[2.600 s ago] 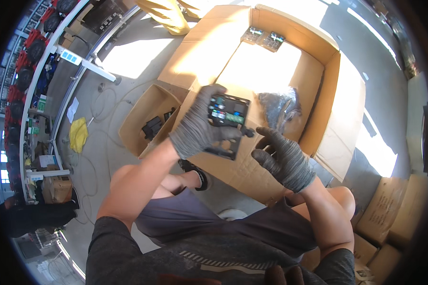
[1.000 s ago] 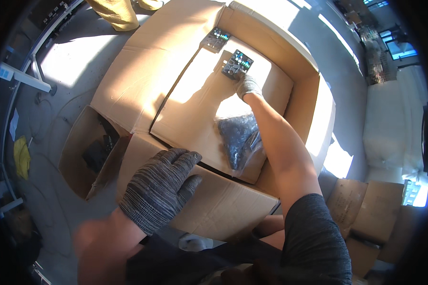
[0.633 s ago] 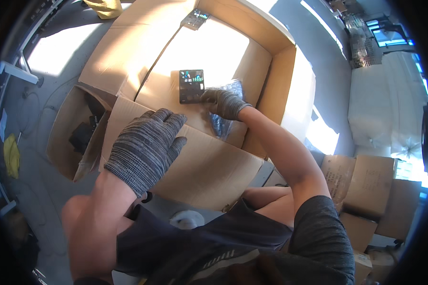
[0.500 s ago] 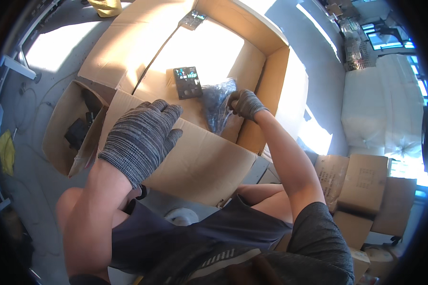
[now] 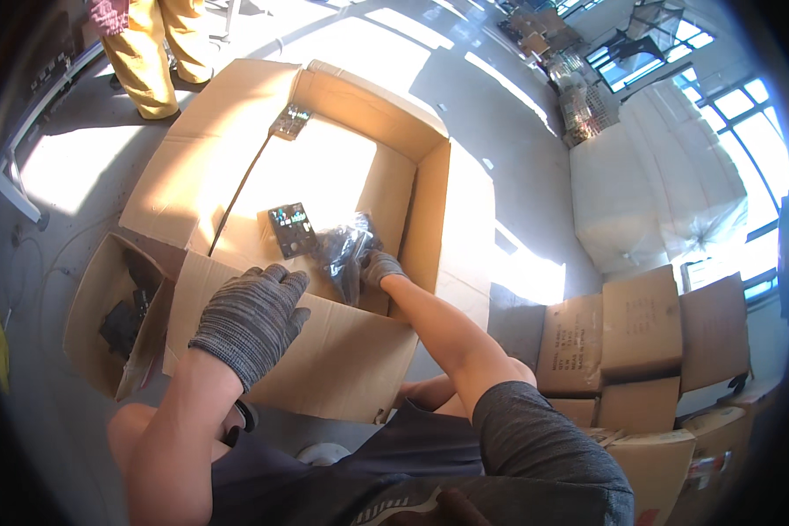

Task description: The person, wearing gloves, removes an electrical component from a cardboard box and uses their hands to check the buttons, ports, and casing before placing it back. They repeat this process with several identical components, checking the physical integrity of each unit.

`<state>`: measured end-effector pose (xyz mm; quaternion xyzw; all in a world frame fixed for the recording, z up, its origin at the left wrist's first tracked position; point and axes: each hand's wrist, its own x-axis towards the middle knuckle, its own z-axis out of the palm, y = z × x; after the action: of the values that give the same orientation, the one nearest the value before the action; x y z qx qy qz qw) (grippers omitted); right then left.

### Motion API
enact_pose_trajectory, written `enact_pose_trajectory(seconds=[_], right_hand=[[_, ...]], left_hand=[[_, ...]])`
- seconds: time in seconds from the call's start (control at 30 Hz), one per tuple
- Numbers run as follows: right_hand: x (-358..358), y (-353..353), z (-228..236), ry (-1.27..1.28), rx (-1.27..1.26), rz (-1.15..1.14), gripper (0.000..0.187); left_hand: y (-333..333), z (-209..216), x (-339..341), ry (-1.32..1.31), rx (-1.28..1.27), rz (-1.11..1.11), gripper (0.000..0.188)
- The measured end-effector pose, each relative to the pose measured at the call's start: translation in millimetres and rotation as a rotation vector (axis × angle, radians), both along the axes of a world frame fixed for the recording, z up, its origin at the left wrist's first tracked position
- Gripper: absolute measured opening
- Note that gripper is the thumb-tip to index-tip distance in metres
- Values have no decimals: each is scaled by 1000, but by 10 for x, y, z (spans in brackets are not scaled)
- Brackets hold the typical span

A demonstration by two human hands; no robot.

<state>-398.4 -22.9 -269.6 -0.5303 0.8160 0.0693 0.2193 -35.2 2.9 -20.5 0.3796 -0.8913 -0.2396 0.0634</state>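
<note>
A large open cardboard box (image 5: 324, 355) stands in front of me. In it lie a clear plastic bag (image 5: 346, 263) with dark contents and, touching its left side, a flat black printed box (image 5: 291, 231). My right hand (image 5: 382, 266), in a grey knitted glove, reaches inside and grips the right edge of the bag; its fingertips are partly hidden. Over the near flap hovers my left hand (image 5: 252, 320), gloved alike, with fingers stretched out and nothing held. Another black printed box (image 5: 290, 121) rests at the far left corner.
At the left stands a smaller open carton (image 5: 92, 320) with black items inside. Stacked cardboard boxes (image 5: 631, 329) are at the right, with a large plastic-wrapped bundle (image 5: 649, 180) behind. A person in yellow trousers (image 5: 145, 66) stands at the far left.
My view has tilted up, bringing the person's legs in at the far left. My right hand has gone deeper against the bag, whose plastic is now more bunched up. My left hand stays outstretched.
</note>
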Motion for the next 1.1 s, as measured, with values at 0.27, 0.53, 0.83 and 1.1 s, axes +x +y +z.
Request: enact_pose_trajectory(seconds=[0.27, 0.53, 0.83, 1.1], right_hand=[[322, -30, 177, -201, -157, 5, 35], [-236, -185, -252, -103, -218, 67, 41], [-219, 239, 284, -313, -284, 92, 42], [759, 22, 1608, -1496, -187, -300, 30]], left_hand=[[78, 173, 90, -19, 14, -1, 43], [15, 244, -8, 20, 5, -22, 43], [22, 98, 83, 22, -9, 14, 42], [-6, 223, 457, 25, -103, 326, 39]])
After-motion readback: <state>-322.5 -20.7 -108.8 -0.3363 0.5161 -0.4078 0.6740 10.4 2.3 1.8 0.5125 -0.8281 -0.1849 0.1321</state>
